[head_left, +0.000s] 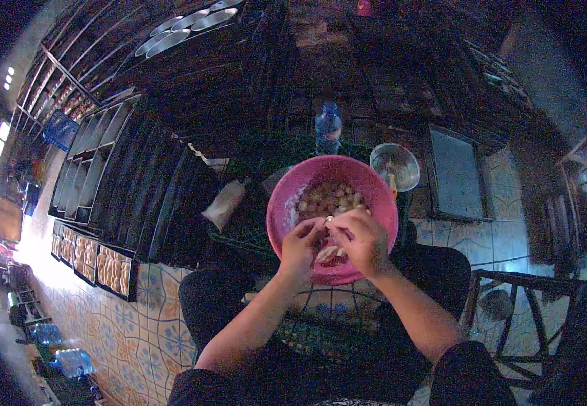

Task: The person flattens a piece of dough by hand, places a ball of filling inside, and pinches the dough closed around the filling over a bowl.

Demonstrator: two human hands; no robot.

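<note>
A pink plastic basin [276, 223] sits in front of me, with many small rounded, pale-brown pieces [331, 197] heaped on its far side. My left hand [300, 246] and my right hand [361, 241] meet over the basin, fingertips pinched together. Between them shows a small pale piece [329, 218] that looks like dough, gripped from both sides. Below the hands, a whitish lump [331, 254] lies near the basin's front wall. Some of the rounded pieces are hidden behind my right hand.
A metal pot [405, 162] with a utensil stands right of the basin. Behind it is a blue plastic bottle [329, 128]; a pale bag [226, 204] lies left. Trays of bread [114, 271] stand on the tiled floor, and a metal-framed stool [523, 287] is at right.
</note>
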